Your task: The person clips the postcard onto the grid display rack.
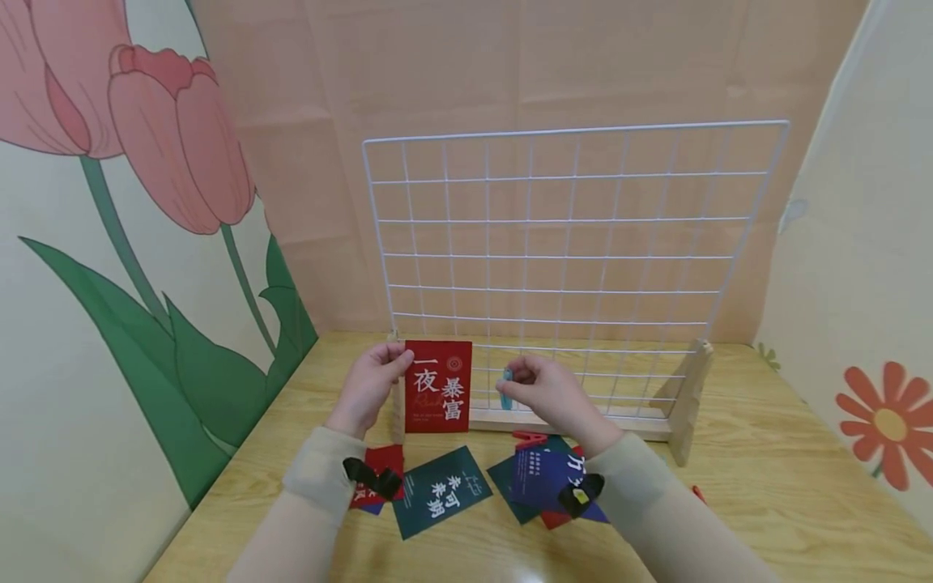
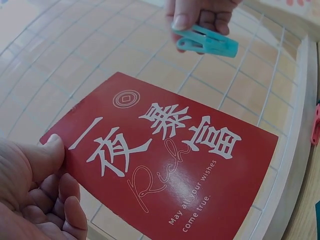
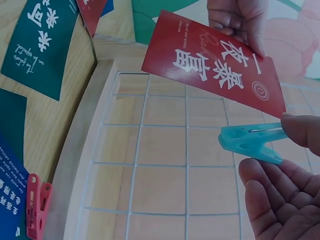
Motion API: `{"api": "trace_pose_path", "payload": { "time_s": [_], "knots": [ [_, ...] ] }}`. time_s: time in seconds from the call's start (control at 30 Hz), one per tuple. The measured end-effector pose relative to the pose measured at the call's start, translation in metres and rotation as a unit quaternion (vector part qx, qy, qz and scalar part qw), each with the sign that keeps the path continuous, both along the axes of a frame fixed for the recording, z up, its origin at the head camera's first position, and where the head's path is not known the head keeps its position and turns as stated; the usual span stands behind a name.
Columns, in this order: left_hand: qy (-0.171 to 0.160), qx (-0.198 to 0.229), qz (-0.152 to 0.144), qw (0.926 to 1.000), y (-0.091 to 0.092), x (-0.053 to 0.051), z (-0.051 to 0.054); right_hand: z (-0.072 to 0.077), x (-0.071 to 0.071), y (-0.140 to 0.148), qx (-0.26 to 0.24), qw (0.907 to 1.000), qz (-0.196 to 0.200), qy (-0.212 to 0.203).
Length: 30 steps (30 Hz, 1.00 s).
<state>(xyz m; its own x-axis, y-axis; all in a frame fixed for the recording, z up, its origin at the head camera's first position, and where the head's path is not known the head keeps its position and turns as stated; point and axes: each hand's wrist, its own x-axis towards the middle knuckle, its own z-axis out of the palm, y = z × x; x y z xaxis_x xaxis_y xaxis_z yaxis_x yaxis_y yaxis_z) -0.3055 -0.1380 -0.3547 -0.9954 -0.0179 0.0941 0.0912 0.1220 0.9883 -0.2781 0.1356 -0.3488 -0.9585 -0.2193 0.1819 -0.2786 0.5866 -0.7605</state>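
A red card (image 1: 439, 387) with white characters is upright in front of the wire grid's lower left part. My left hand (image 1: 369, 387) pinches it at its upper left edge, thumb on the printed face, as the left wrist view also shows. A turquoise clothespin (image 3: 252, 140) is pinched by its handle ends between thumb and fingers of my right hand (image 1: 550, 395). The clothespin is to the right of the card and apart from it, with its nose pointing down in the head view. Behind both stands the white wire grid (image 1: 568, 257).
Wooden feet (image 1: 691, 405) support the grid on the wooden table (image 1: 773, 453). Nearer me lie a dark green card (image 1: 442, 492), a blue card (image 1: 539, 478) overlapping other cards, and a red clothespin (image 1: 529, 439). Part of another red card (image 1: 385, 461) shows by my left wrist.
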Motion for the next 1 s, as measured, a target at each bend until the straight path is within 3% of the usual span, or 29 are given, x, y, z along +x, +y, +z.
{"api": "trace_pose_path", "payload": {
  "time_s": [0.6,1.0],
  "knots": [
    [0.039,0.003,0.001,0.9992,-0.004,-0.009,0.021,0.026,-0.007,-0.002,-0.010,0.9998,0.016,-0.010],
    [0.040,0.004,0.000,0.9992,-0.007,-0.012,0.042,0.047,-0.010,-0.004,-0.013,0.9989,0.037,0.027]
  ]
}}
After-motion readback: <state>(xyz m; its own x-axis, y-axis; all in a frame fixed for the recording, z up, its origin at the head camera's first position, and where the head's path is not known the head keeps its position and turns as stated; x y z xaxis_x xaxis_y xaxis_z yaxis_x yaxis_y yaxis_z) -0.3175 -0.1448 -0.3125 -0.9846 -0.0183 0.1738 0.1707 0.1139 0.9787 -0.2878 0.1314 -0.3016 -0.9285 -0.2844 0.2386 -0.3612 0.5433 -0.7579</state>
